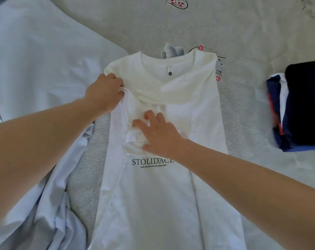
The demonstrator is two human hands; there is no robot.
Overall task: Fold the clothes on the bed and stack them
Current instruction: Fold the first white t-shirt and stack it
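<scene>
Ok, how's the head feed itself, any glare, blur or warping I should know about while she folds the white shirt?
Head view: bright, even daylight, no hard shadows; white T-shirt partly washed out, folds faint; printed lettering readable; left hand and right hand fairly sharp; wide-angle warping bends forearms and edges; dark folded stack shows little detail.

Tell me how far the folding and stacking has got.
Done: a stack of folded dark clothes sits at the right on the bed. In hand: the white T-shirt lies flat, sides turned in; the left hand pinches its shoulder fabric while the right hand presses the chest. Left: finishing this shirt, stacking it, then the pale blue garment lying unfolded at the left.
</scene>
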